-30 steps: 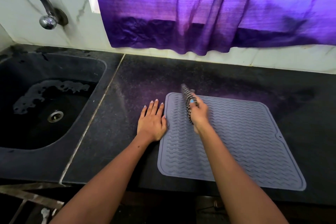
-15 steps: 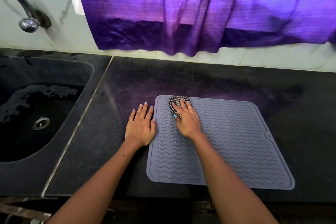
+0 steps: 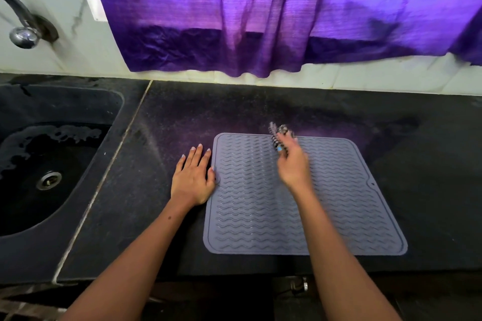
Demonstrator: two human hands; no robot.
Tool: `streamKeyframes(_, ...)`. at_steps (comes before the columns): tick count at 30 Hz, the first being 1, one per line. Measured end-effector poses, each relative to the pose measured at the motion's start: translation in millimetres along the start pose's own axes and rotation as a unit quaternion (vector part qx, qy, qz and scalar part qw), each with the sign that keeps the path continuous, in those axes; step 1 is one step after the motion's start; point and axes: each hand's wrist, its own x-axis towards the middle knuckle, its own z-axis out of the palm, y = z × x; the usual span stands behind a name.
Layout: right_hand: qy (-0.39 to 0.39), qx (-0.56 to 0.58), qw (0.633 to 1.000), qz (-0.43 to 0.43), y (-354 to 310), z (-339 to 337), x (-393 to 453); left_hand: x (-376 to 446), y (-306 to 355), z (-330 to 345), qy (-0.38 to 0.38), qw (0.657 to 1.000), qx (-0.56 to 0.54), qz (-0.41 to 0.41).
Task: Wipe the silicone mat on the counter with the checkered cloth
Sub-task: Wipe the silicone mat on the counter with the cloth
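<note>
Right, the black counter (image 3: 169, 122) carries the grey silicone mat (image 3: 339, 211) flat, just right of the sink (image 3: 57, 112). Her left hand (image 3: 191, 181) lies spread at its left edge, pinning it. Her right hand (image 3: 293, 168), blurred, grips the bunched checkered cloth (image 3: 280, 134) at the far edge; I'd flatten it and follow the ridges.

Your dark counter (image 3: 182, 117) carries the grey mat (image 3: 260, 211); your left hand (image 3: 193, 180) lies flat beside it.
</note>
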Motion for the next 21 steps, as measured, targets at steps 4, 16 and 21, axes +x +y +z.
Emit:
streamKeyframes(4, -0.114, -0.205, 0.971, -0.042, 22.4, 22.6, -30.7, 0.6, -0.4, 2.6, 0.003, 1.000, 0.000, -0.001)
streamKeyframes(16, -0.109, 0.325, 0.918, 0.201, 18.4, -12.7, -2.4, 0.4, -1.1, 1.3, 0.004, 1.000, -0.009, 0.002)
streamKeyframes(21, 0.042, 0.032, 0.996, 0.073, 19.7, -19.9, -14.7, 1.6, -1.9, 0.5, 0.006, 1.000, -0.013, 0.001)
